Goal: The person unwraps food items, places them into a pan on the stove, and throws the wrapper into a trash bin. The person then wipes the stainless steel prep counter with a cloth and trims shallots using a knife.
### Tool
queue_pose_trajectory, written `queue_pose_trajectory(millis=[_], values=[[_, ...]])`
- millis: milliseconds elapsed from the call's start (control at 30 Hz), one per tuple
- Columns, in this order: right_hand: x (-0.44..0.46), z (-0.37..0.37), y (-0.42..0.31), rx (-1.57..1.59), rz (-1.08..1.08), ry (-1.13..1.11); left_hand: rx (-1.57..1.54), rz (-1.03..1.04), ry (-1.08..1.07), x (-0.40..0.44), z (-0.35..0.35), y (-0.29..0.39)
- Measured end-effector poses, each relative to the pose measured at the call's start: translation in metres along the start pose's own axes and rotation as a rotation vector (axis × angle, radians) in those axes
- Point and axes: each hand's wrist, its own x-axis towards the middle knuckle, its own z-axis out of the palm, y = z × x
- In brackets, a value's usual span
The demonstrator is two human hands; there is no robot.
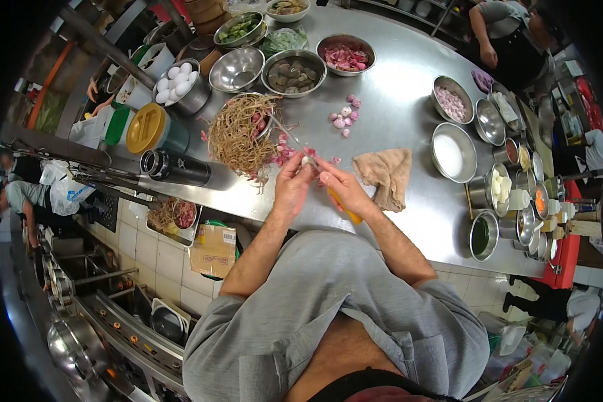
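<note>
My left hand (293, 185) is closed on a small pale shallot (306, 161) above the table's near edge. Beside it, my right hand (342, 185) grips a knife with a yellow-orange handle (345, 206); its blade points up and left past the shallot. Pink peelings (285, 153) lie just beyond my hands. To their left, a bowl is heaped with dry roots and unpeeled shallots (238, 134). A loose group of peeled shallots (346, 117) rests farther back. A crumpled brown cloth (385, 175) is right of my right hand.
Metal bowls of red peelings (346, 55), chopped shallots (451, 100) and white contents (453, 153) stand around the table. A black bottle (174, 167) lies at left near an egg pot (178, 85). A person (506, 37) stands at the far right.
</note>
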Motion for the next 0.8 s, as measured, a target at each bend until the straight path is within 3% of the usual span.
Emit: queue_pose_trajectory(millis=[67, 233, 467, 633, 800], values=[[0.001, 0.001, 0.005, -0.093, -0.009, 0.015, 0.023, -0.013, 0.019, 0.000, -0.002, -0.001], [0.001, 0.002, 0.002, 0.172, 0.011, 0.051, 0.066, -0.017, 0.047, 0.003, -0.011, -0.006], [0.001, -0.011, 0.002, 0.075, 0.106, 0.156, 0.069, -0.002, 0.019, 0.001, -0.012, -0.003], [-0.005, -0.005, -0.015, -0.227, -0.022, 0.010, 0.070, -0.021, 0.002, 0.002, -0.014, -0.004], [-0.001, -0.008, -0.008, -0.465, -0.103, 0.002, 0.110, -0.049, 0.092, 0.000, -0.013, -0.004]])
